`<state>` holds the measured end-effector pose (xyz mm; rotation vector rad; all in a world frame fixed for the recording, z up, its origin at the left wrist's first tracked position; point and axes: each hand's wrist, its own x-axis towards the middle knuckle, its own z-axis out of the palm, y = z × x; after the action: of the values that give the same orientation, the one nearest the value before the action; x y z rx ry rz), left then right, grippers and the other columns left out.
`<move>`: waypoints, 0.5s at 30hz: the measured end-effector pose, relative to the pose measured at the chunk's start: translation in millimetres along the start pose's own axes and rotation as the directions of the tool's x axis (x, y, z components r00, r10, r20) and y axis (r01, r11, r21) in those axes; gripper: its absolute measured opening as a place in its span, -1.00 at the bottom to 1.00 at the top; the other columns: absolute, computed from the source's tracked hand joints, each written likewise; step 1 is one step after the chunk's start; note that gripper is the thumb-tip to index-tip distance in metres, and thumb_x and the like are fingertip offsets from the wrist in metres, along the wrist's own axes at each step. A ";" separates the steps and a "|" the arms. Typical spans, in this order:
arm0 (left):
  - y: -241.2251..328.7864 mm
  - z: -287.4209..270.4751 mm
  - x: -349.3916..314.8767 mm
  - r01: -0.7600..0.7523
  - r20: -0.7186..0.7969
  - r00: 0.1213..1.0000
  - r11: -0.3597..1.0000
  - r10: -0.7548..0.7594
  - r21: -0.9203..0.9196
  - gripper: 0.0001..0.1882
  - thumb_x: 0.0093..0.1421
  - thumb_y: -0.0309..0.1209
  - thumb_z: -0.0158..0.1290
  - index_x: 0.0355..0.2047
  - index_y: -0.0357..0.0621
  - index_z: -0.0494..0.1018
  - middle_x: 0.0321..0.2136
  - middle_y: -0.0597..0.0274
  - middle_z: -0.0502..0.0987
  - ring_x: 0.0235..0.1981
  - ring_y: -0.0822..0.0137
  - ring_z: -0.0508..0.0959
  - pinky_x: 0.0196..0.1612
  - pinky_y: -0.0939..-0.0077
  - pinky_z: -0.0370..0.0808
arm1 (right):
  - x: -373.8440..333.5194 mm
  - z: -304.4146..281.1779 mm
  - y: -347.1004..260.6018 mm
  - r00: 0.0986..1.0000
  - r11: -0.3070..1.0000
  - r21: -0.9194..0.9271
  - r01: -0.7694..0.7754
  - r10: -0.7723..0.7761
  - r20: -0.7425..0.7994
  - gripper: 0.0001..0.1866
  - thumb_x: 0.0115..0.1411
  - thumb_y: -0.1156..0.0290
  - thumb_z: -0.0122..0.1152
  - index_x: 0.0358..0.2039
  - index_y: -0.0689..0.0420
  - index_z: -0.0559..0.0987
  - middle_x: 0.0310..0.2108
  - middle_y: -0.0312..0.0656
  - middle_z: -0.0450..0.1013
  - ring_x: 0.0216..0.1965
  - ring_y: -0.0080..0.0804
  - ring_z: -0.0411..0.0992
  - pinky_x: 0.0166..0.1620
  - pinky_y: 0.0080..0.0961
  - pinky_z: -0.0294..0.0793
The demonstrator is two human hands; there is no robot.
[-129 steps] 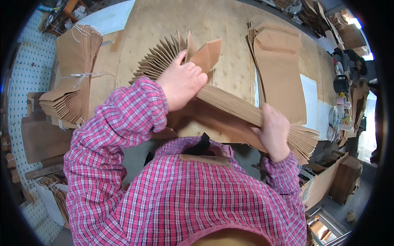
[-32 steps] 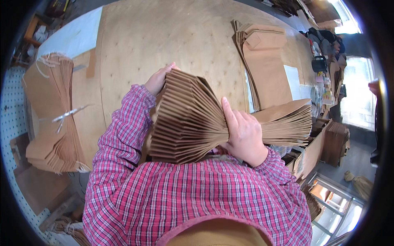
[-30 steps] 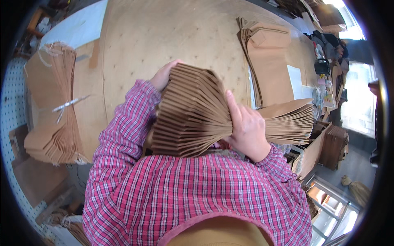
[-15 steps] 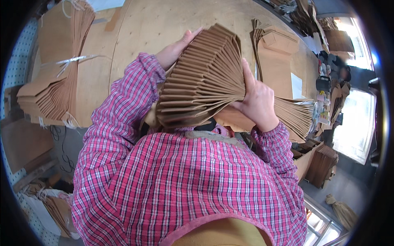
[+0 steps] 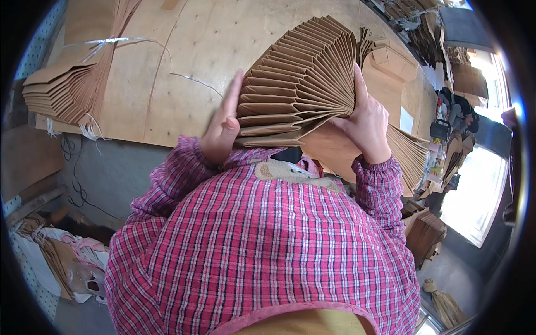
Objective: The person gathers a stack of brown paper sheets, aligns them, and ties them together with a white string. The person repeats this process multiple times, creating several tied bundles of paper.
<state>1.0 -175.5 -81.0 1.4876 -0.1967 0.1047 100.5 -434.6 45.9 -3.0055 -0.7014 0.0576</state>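
A thick stack of brown paper bags (image 5: 296,84), fanned out at its left, stands over the table's front edge before me. My right hand (image 5: 368,125) pinches the gathered right side of the stack, with its index finger pointing up along it. My left hand (image 5: 223,128) lies straight-fingered against the fan's left ends, palm toward the bags and thumb apart. Whether its fingertips press on the paper is hard to see.
The plywood table (image 5: 195,56) holds a tied bundle of paper bags (image 5: 61,92) at the left, with a white string (image 5: 192,78) trailing from it. More flat bags (image 5: 385,72) lie at the right, beside another fanned stack (image 5: 407,153). Cables (image 5: 72,151) hang below the table's left edge.
The fanned stack sits farther right in view, its left ends more even. My left hand has come down from the fan's top left to its lower left side. My right hand keeps its grip.
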 end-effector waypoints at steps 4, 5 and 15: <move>49.2 -24.9 -5.8 -0.352 0.052 0.924 0.791 0.378 0.501 -0.35 0.31 -0.07 -0.05 0.18 -0.43 0.22 0.12 -0.18 0.37 0.07 -0.01 0.42 0.14 0.23 0.32 | -0.5 1.7 -0.1 1.000 1.000 0.004 0.003 -0.003 -0.028 0.25 -0.32 0.14 0.58 0.37 0.11 0.07 -0.41 -0.08 0.56 -0.41 -0.13 0.55 -0.38 -0.29 0.50; 57.4 -17.3 -7.8 -0.450 0.049 0.866 0.733 0.497 0.510 -0.54 0.26 -0.27 0.04 0.04 -0.35 0.34 -0.05 -0.07 0.48 -0.14 0.04 0.48 -0.04 0.25 0.41 | -1.1 1.8 -0.8 1.000 1.000 0.010 0.002 -0.002 -0.015 0.25 -0.31 0.13 0.58 0.37 0.11 0.07 -0.40 -0.08 0.56 -0.41 -0.13 0.55 -0.38 -0.30 0.50; 77.4 -5.6 -16.4 -0.047 0.088 0.996 0.974 0.028 0.220 -0.74 0.33 -0.39 0.00 -0.07 -0.33 0.42 -0.33 -0.03 0.61 -0.36 0.14 0.64 -0.30 0.38 0.54 | -2.1 3.2 -4.1 1.000 1.000 0.003 -0.023 0.023 -0.018 0.22 -0.30 0.17 0.58 0.36 0.12 0.10 -0.41 -0.10 0.55 -0.41 -0.17 0.55 -0.37 -0.32 0.51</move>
<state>-29.4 -162.7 -8.9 1.7125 -0.2886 0.0966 96.7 -431.7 43.0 -3.0074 -0.6649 0.0332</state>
